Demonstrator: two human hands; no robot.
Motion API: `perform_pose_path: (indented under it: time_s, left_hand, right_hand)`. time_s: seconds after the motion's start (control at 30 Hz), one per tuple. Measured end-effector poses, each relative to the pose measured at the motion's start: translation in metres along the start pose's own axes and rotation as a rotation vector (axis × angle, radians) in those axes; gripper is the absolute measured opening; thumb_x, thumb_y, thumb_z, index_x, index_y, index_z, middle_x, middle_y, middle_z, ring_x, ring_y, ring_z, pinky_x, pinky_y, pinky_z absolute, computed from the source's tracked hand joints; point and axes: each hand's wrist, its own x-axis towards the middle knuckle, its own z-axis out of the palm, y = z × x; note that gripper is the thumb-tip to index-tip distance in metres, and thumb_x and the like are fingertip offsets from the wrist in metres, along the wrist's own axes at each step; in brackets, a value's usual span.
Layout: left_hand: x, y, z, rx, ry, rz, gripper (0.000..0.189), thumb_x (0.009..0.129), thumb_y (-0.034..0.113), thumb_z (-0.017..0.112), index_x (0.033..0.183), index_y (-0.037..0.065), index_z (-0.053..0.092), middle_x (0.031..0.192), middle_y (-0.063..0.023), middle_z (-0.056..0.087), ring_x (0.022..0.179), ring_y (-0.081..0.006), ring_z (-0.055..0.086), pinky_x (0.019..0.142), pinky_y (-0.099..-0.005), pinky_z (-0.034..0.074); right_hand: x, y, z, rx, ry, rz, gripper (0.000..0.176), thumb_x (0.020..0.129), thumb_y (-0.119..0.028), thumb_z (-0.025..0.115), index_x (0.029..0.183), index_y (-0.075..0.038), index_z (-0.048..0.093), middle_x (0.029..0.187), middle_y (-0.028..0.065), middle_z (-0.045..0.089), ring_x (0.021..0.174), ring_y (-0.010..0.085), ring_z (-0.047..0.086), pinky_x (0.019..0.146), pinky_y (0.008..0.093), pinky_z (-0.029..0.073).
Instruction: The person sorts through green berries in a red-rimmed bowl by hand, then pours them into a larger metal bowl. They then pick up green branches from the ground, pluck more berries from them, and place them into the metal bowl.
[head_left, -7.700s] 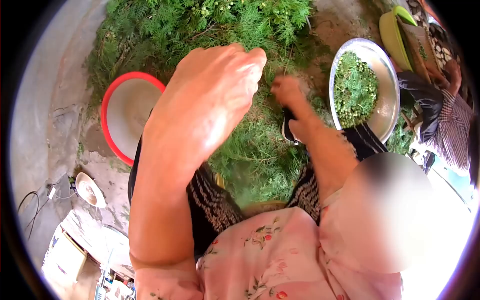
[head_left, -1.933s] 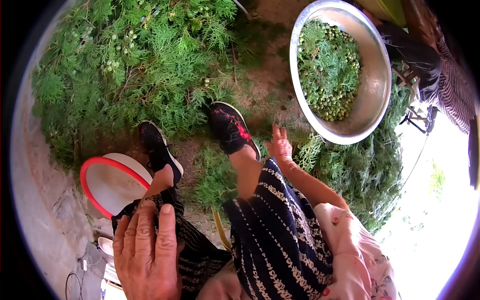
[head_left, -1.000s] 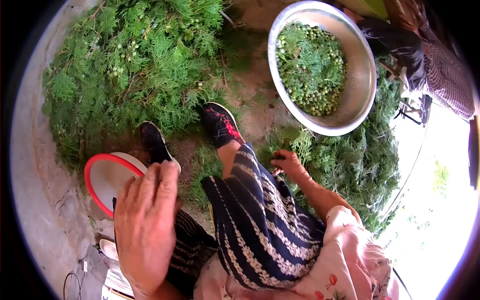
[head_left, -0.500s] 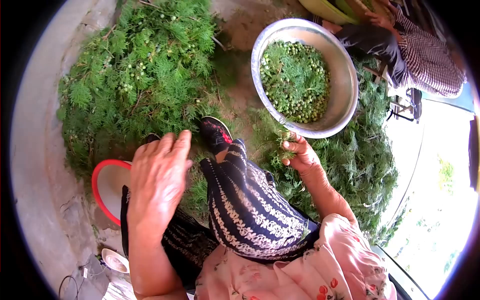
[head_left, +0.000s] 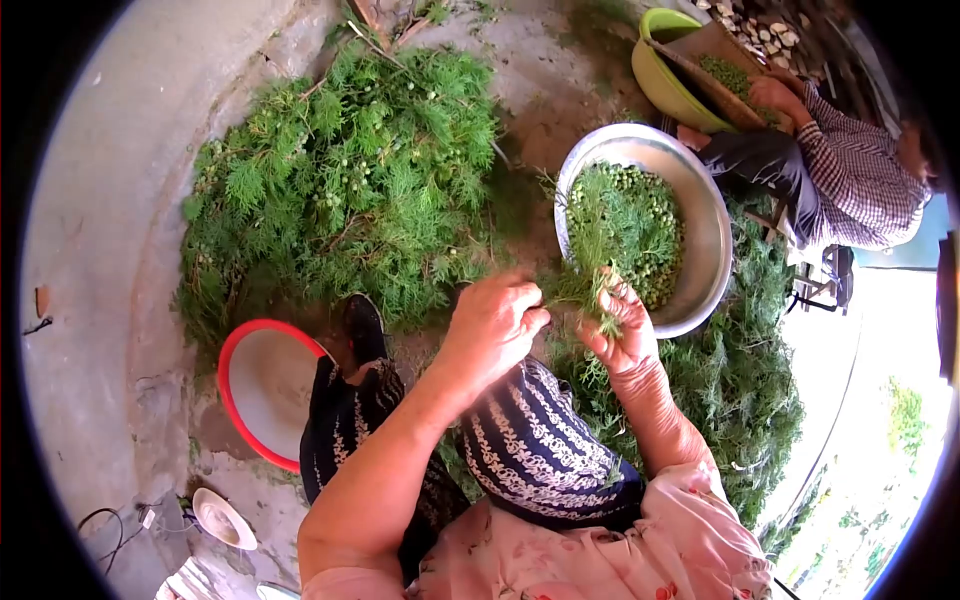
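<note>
My right hand [head_left: 625,330] is closed around a leafy evergreen sprig [head_left: 592,255], whose fronds reach up over the near left rim of the metal basin [head_left: 712,290]. Small round green cones [head_left: 660,215] and loose green fronds lie inside this basin. Just left of the sprig, my left hand [head_left: 492,328] has its fingers pinched together; whatever is between them is hidden or too small to name. A large heap of cut evergreen branches [head_left: 340,190] with pale cones lies on the ground beyond my feet.
A red-rimmed white basin [head_left: 232,415] stands by my left leg. More evergreen branches [head_left: 745,370] lie to the right. At upper right, a person [head_left: 850,190] sits with hands in a flat basket [head_left: 705,80] over a yellow-green tub [head_left: 655,75]. A white hat-like object [head_left: 222,518] is lower left.
My left hand has moved right, from over the red-rimmed basin to beside the sprig, its fingers now pinched. More of the sprig shows in my right hand. The view has shifted.
</note>
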Motion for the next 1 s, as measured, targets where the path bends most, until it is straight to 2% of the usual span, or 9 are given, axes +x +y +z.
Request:
perform_pose_path:
  time_s: [0.07,0.13,0.3,0.4,0.5,0.6,0.73,0.87,1.0]
  left_hand:
    - [-0.001,0.002,0.0,-0.045,0.02,-0.016,0.014,0.087,0.02,0.062,0.087,0.006,0.061,0.077,-0.0101,0.064,0.069,-0.0237,0.063,0.064,-0.0338,0.051]
    - [-0.006,0.004,0.005,-0.089,0.06,-0.023,0.017,0.088,0.02,0.059,0.079,0.005,0.06,0.067,-0.0071,0.062,0.059,-0.0235,0.061,0.06,-0.0326,0.05]
    - [-0.012,0.006,0.0,0.15,0.139,-0.032,0.015,0.088,0.019,0.061,0.076,0.009,0.063,0.062,-0.0055,0.062,0.053,-0.0166,0.061,0.053,-0.0297,0.051]
    - [-0.014,-0.001,-0.014,-0.078,0.249,-0.082,0.009,0.086,0.012,0.064,0.086,0.005,0.069,0.064,-0.0065,0.066,0.051,-0.0113,0.06,0.051,-0.0251,0.049]
    - [-0.014,-0.004,-0.019,-0.106,0.318,-0.033,0.01,0.085,0.011,0.064,0.089,0.003,0.069,0.067,-0.0077,0.066,0.054,-0.0136,0.062,0.052,-0.0269,0.049]
    - [-0.015,0.008,-0.022,-0.025,0.257,-0.059,0.012,0.083,0.013,0.065,0.09,0.004,0.069,0.07,-0.0108,0.067,0.058,-0.0211,0.063,0.056,-0.0306,0.05]
    - [-0.017,0.014,-0.019,0.116,0.236,-0.041,0.011,0.08,0.017,0.067,0.087,0.009,0.069,0.071,-0.015,0.063,0.063,-0.0332,0.061,0.059,-0.039,0.049]
    - [-0.019,0.013,-0.02,0.136,0.287,0.002,0.016,0.079,0.018,0.067,0.07,0.007,0.06,0.063,-0.0126,0.06,0.057,-0.0324,0.059,0.053,-0.0413,0.046]
    - [-0.028,0.016,-0.004,0.264,0.147,0.003,0.018,0.079,0.019,0.066,0.067,0.01,0.056,0.063,-0.0095,0.061,0.056,-0.0305,0.06,0.051,-0.0394,0.047]
  right_hand:
    - [0.011,-0.006,-0.004,0.033,-0.074,-0.032,0.02,0.086,-0.001,0.061,0.105,-0.005,0.058,0.092,0.0058,0.064,0.063,0.0191,0.059,0.043,0.0264,0.046]
    - [0.014,-0.013,-0.004,-0.093,0.127,-0.073,0.014,0.087,-0.003,0.059,0.102,-0.005,0.058,0.091,0.0055,0.062,0.068,0.0184,0.056,0.047,0.0282,0.044]
    - [0.045,-0.038,-0.051,-0.076,0.298,-0.292,0.007,0.089,-0.001,0.056,0.095,-0.005,0.056,0.083,0.0055,0.057,0.074,0.0175,0.056,0.059,0.0287,0.048]
    - [0.047,-0.064,-0.098,-1.483,0.491,-0.443,0.04,0.085,-0.01,0.064,0.122,-0.002,0.054,0.109,0.0152,0.061,0.092,0.0253,0.061,0.085,0.0334,0.049]
    - [0.043,-0.062,-0.083,-1.44,0.553,-0.544,0.052,0.085,-0.01,0.061,0.134,-0.003,0.046,0.123,0.0154,0.058,0.101,0.0226,0.06,0.091,0.032,0.046]
    - [0.034,-0.041,-0.018,-1.269,0.266,-0.625,0.048,0.088,-0.022,0.064,0.13,-0.003,0.05,0.12,0.0153,0.06,0.106,0.0229,0.059,0.095,0.031,0.044]
    - [0.028,-0.006,0.063,-1.357,-0.084,-0.58,0.036,0.088,-0.028,0.066,0.114,-0.003,0.059,0.098,0.0129,0.066,0.092,0.0191,0.062,0.083,0.0308,0.049]
    - [0.037,0.037,0.062,-1.369,0.037,-0.576,0.025,0.084,-0.028,0.07,0.085,-0.004,0.061,0.065,0.0115,0.061,0.055,0.0175,0.051,0.052,0.0347,0.045]
    - [0.048,0.046,0.041,-1.257,0.272,-0.446,0.022,0.088,-0.021,0.066,0.078,-0.002,0.059,0.057,0.0062,0.055,0.05,0.0113,0.044,0.049,0.0288,0.04]
